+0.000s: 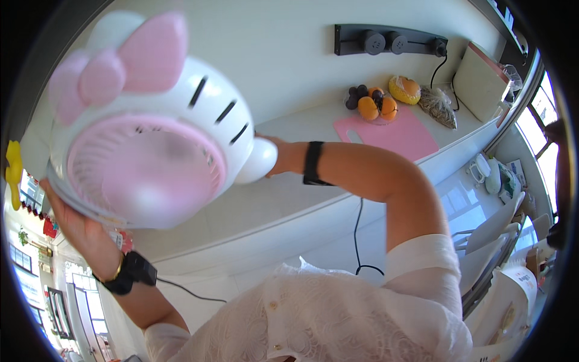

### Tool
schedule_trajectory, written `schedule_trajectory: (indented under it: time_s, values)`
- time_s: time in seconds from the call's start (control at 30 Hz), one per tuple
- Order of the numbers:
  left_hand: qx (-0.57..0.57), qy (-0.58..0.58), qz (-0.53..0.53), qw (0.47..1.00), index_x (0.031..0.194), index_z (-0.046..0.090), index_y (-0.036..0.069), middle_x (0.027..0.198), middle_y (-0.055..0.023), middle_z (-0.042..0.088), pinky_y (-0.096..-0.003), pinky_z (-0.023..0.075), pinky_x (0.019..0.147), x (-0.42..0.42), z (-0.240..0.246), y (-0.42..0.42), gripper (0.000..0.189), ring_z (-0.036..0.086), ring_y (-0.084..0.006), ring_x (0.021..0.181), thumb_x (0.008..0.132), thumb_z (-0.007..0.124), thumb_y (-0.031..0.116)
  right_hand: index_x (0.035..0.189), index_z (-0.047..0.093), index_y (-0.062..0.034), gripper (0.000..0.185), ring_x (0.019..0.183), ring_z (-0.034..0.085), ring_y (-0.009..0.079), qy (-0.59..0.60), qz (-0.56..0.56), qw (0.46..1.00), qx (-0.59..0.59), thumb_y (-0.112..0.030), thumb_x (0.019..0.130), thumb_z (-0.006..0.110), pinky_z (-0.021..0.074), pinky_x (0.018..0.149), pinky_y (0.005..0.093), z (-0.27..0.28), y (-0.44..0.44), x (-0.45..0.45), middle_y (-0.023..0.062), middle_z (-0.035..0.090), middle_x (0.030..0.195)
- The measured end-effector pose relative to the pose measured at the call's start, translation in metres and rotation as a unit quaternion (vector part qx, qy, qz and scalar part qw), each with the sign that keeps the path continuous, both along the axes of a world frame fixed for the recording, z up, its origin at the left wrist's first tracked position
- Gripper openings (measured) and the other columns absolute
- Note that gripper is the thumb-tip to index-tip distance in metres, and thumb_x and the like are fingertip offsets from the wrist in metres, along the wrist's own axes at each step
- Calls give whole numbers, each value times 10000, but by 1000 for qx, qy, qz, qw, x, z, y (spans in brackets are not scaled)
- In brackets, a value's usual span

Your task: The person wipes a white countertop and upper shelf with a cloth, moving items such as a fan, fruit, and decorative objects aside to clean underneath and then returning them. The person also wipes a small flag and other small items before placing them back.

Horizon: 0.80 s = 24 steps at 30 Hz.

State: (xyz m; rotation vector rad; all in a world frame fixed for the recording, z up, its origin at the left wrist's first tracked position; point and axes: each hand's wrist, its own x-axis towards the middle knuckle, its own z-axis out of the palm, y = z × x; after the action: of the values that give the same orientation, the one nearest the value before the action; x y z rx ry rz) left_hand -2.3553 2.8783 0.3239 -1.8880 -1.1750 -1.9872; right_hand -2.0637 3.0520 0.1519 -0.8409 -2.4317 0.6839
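Observation:
Between my two hands is a large white and pink household appliance (pixel 217 90) with a cat-like shape. A pink bow (pixel 154 56) sits on top, and dark slots run down its white side. Its round pink-rimmed opening (pixel 151 181) is turned up towards me, with ribbed vents around the inside. My left hand (pixel 83 231) holds the lower left edge, fingers partly hidden behind it. My right hand (pixel 286 156) is at the rounded white knob (pixel 260 160) on the right; most of its fingers are hidden there. The appliance appears held up in front of the counter (pixel 280 199).
A pink cutting board (pixel 393 135) lies on the counter beside a bowl of oranges and dark fruit (pixel 373 106). Behind are a yellow wrapped item (pixel 405 89), a clear bag of dried goods (pixel 438 106) and a cream-coloured box-like item (pixel 481 81). A black socket rail (pixel 391 40) is on the wall.

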Motion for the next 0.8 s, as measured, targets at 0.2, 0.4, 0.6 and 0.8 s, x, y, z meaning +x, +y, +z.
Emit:
schedule_trajectory:
  time_s: [0.2, 0.4, 0.6, 0.8]
  values:
    - [-36, 33, 96, 994, 1427, 284, -59, 1438, -173, 356, -377, 258, 1119, -22, -10, -44, 655, 376, -255, 1320, 856, 514, 165, 1098, 621, -87, 444, 1087, 554, 326, -217, -13, 964, 153, -348, 742, 669, 466, 911, 424, -25, 46, -26, 126, 591, 1162]
    - [-47, 24, 190, 980, 1448, 260, -36, 1463, -183, 330, -414, 273, 1112, -30, -25, -68, 704, 366, -284, 1335, 898, 481, 342, 918, 678, -98, 219, 954, 614, 346, -173, -42, 967, 181, -205, 728, 663, 507, 772, 444, -16, 83, 61, 135, 638, 1018]
    - [-78, 133, 301, 941, 1434, 290, -44, 1451, -212, 362, -435, 237, 1119, -26, -24, -78, 827, 343, -318, 1357, 857, 518, 501, 1119, 605, -59, 394, 1072, 554, 322, -282, -26, 955, 82, -164, 739, 616, 473, 881, 431, 7, 79, 24, 160, 571, 1133]
    - [-70, 12, 208, 975, 1444, 272, -43, 1470, -182, 352, -403, 199, 1139, -20, -34, -58, 788, 327, -287, 1369, 860, 548, 408, 1045, 625, -47, 336, 1062, 550, 321, -290, 2, 952, 97, -166, 733, 589, 464, 881, 442, -7, 73, -8, 145, 609, 1069]
